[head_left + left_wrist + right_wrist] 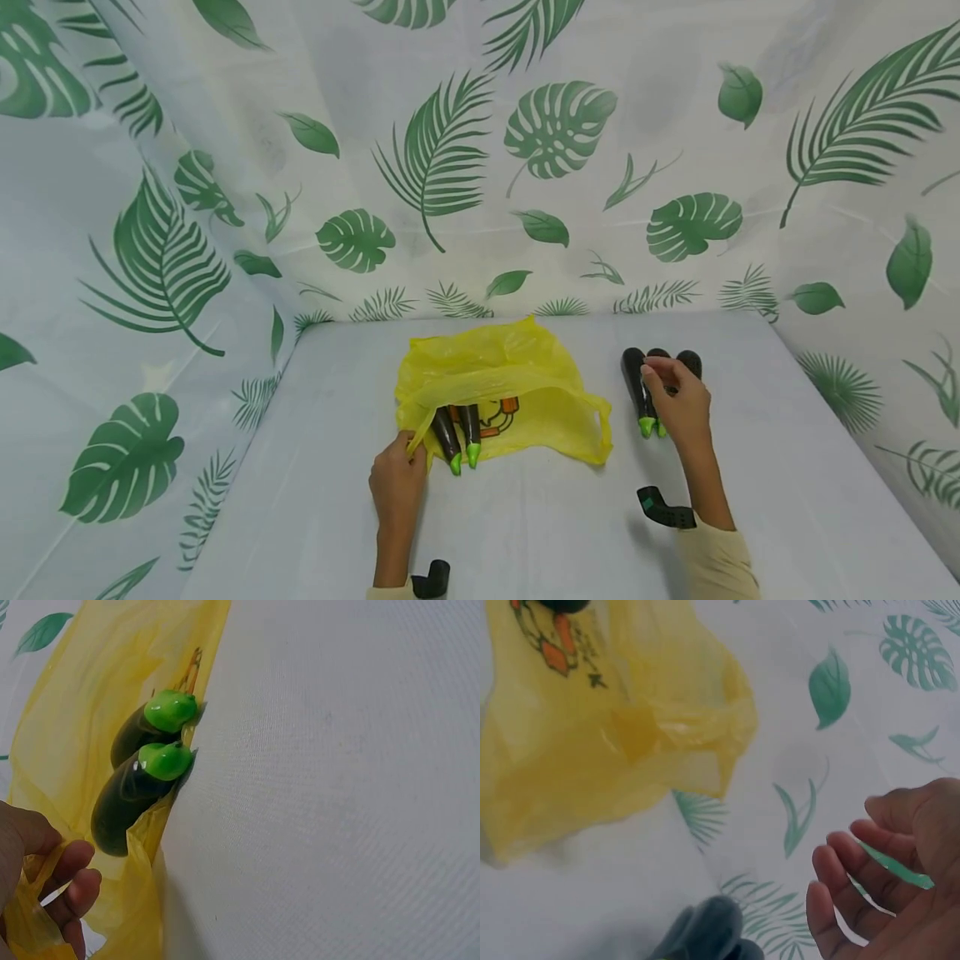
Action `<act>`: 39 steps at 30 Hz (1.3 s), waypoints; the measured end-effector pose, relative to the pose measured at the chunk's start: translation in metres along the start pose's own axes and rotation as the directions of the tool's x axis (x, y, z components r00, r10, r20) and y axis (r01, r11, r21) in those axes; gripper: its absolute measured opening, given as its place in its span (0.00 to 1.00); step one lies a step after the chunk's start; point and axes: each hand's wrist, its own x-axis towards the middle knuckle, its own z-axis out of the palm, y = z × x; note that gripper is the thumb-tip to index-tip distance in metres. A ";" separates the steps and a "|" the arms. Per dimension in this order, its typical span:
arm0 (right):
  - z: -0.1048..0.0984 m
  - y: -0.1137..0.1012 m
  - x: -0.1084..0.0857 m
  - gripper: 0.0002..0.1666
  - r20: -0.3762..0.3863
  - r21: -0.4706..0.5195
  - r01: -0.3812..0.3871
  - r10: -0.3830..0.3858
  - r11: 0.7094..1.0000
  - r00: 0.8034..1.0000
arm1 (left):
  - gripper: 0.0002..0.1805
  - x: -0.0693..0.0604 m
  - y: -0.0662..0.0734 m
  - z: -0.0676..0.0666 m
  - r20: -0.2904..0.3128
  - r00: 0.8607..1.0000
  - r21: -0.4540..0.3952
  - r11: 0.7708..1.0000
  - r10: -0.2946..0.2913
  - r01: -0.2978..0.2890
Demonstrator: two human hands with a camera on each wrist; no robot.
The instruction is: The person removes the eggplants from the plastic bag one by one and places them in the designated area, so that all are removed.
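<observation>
A yellow plastic bag lies on the table, two dark eggplants with green ends at its mouth. My left hand pinches the bag's handle at its left corner; in the left wrist view the fingers of my left hand curl round the yellow film beside the eggplants. Over three more eggplants at the right, my right hand hovers with bent, relaxed fingers. In the right wrist view that hand holds nothing, and the dark eggplant ends show blurred at the bottom.
A white cloth covers the table. Leaf-printed white sheets stand behind it and at both sides. Black devices sit on both wrists, one beside the right sleeve. The bag's right handle lies loose.
</observation>
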 end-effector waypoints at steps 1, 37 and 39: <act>0.002 -0.002 -0.001 0.17 0.012 0.005 0.024 -0.024 1.000 1.000 | 0.05 0.000 0.000 0.000 0.000 1.000 0.000 1.000 0.000 0.000; 0.080 -0.057 -0.064 0.21 0.838 0.330 0.021 -0.304 0.944 0.454 | 0.04 0.000 0.002 0.003 -0.029 0.999 -0.023 1.000 0.017 -0.018; 0.085 -0.058 -0.067 0.23 0.847 0.322 -0.050 -0.265 0.945 0.460 | 0.04 -0.001 0.002 0.003 -0.041 0.999 -0.024 0.999 0.027 -0.028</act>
